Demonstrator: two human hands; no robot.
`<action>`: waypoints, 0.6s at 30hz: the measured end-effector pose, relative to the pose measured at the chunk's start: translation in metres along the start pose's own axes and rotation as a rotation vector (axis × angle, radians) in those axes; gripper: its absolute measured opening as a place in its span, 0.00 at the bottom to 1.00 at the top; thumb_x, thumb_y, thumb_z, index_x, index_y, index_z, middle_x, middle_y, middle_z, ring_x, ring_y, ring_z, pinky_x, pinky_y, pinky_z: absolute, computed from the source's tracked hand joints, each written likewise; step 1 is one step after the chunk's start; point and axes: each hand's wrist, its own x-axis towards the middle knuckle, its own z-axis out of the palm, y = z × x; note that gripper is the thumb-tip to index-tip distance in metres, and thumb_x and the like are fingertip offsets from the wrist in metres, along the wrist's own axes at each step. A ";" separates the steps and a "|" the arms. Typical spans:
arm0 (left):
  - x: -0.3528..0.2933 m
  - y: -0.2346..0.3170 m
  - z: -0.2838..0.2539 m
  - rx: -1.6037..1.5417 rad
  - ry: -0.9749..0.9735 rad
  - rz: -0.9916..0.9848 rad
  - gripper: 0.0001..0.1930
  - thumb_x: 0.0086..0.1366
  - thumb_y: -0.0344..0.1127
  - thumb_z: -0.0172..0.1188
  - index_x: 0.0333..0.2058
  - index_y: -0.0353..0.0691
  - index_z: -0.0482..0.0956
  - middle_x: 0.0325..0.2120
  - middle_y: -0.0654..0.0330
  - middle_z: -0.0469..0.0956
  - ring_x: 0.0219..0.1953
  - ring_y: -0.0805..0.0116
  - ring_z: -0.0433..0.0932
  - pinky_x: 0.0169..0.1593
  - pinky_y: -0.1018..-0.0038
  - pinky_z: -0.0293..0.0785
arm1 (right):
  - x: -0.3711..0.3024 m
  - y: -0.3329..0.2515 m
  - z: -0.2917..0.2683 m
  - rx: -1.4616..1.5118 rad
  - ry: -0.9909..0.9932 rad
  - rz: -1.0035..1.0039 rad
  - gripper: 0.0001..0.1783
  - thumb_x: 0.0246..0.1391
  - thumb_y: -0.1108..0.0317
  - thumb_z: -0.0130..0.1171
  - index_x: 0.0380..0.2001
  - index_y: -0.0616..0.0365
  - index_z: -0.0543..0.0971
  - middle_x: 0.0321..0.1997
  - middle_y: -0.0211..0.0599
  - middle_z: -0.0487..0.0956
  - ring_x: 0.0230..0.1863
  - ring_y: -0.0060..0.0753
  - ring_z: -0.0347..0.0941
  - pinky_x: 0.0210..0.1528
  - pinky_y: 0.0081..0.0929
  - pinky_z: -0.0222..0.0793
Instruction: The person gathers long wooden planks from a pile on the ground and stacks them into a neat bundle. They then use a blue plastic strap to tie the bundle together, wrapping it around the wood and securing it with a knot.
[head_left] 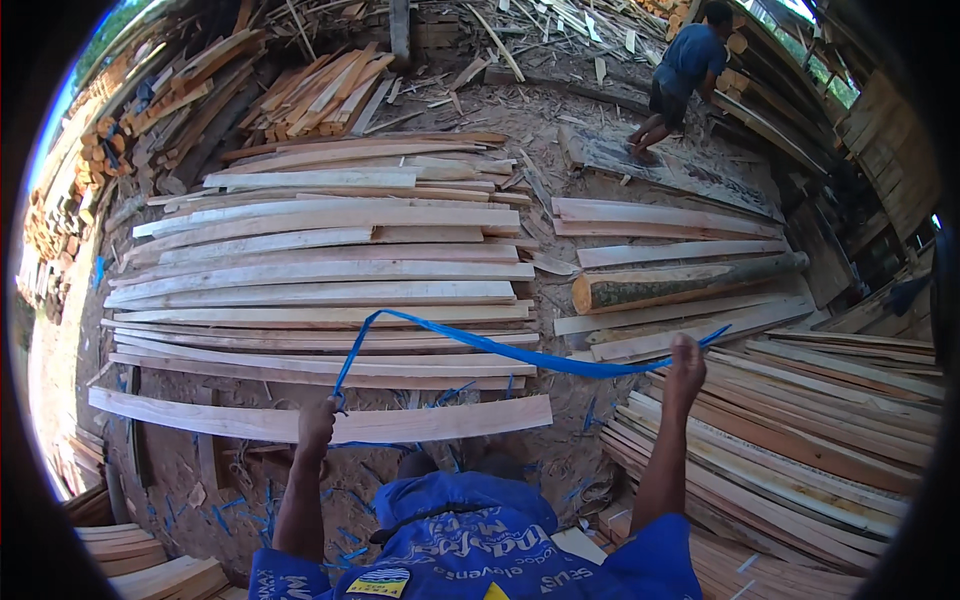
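A blue plastic strap (520, 354) stretches in a slack curve between my hands, above the ground. My left hand (317, 421) is closed round the strap near one end, over a pale plank (430, 421) that lies nearest to me. On the right, my right hand (686, 368) is raised and closed on the other end, whose tip sticks out past the fingers. More blue strap (370, 445) runs low along the near edge of that plank.
Rows of sawn planks (330, 270) lie in front of me. To the right are a log (690, 280) and stacked boards (780, 440). Blue strap scraps (220, 518) litter the ground. A person (680, 80) stands bent on boards at the far right.
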 end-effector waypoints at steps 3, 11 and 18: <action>-0.053 0.045 0.096 -0.118 -0.366 0.099 0.15 0.63 0.44 0.52 0.23 0.41 0.72 0.12 0.74 0.61 0.13 0.85 0.57 0.16 0.82 0.53 | -0.125 0.013 0.106 0.314 -0.864 0.606 0.29 0.56 0.44 0.49 0.38 0.64 0.75 0.31 0.36 0.77 0.31 0.20 0.71 0.35 0.21 0.67; -0.103 0.054 0.164 0.126 -0.581 0.342 0.17 0.60 0.45 0.56 0.33 0.34 0.79 0.19 0.57 0.76 0.23 0.72 0.72 0.29 0.73 0.68 | -0.144 -0.017 0.145 0.847 -0.678 0.992 0.30 0.58 0.43 0.43 0.35 0.63 0.75 0.12 0.19 0.59 0.14 0.17 0.59 0.21 0.21 0.63; -0.087 0.048 0.175 -0.081 -0.025 0.243 0.19 0.63 0.49 0.50 0.31 0.36 0.77 0.19 0.52 0.76 0.27 0.60 0.77 0.34 0.65 0.72 | -0.149 0.067 0.141 0.522 -0.319 1.268 0.22 0.52 0.47 0.55 0.16 0.50 0.67 0.08 0.19 0.53 0.07 0.16 0.46 0.10 0.18 0.46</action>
